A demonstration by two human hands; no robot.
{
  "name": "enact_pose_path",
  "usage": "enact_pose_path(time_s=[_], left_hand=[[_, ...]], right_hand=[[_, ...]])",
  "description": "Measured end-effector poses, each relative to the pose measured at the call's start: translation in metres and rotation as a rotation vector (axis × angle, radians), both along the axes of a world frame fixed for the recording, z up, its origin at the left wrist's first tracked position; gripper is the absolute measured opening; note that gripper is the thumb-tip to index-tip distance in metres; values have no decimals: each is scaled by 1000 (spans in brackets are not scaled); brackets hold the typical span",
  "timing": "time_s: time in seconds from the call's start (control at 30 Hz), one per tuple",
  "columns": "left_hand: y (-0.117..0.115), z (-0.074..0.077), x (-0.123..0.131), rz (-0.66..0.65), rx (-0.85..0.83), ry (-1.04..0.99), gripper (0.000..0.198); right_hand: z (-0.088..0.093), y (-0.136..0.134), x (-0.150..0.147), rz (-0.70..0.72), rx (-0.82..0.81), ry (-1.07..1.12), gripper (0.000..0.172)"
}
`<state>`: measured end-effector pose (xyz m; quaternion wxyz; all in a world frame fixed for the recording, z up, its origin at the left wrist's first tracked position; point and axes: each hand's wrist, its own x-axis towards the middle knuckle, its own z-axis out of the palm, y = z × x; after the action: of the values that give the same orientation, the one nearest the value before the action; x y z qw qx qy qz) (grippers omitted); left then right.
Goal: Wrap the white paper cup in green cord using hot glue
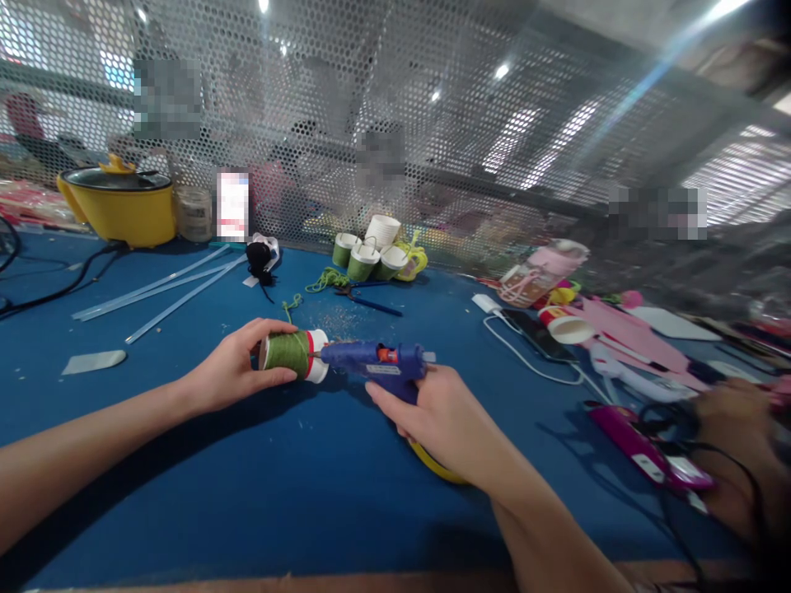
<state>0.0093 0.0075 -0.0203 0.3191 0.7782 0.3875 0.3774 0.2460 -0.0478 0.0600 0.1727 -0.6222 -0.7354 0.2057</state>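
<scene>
In the middle of the head view, my left hand [241, 364] is closed around a paper cup [290, 354] wrapped in green yarn. The cup lies on its side, its white and red end facing right. My right hand [436, 412] grips a blue hot glue gun [376, 362] by its handle. The gun's nozzle points left and meets the yarn near the red band; whether it touches cannot be told. A loose green yarn tail [292, 307] lies just behind the cup. Part of a yellow ring [438, 468] shows beneath my right hand.
Green-wrapped cups [362, 262] stand at the back beside blue-handled pliers [374, 303]. Clear glue sticks [164, 280] and a yellow electric pot [117, 206] are at left. At right lie a phone [537, 333], a magenta power strip [636, 445], cables, and another person's hand [732, 412].
</scene>
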Motion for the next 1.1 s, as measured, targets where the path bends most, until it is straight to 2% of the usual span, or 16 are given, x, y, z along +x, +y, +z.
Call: enact_pose_path(time_s=[0.67, 1.1], left_hand=[[-5, 7, 0, -83, 239, 141, 41], [-6, 7, -1, -117, 268, 131, 40]], right_hand=[[0, 3, 2, -32, -9, 43, 31], [2, 2, 2, -22, -41, 109, 32]])
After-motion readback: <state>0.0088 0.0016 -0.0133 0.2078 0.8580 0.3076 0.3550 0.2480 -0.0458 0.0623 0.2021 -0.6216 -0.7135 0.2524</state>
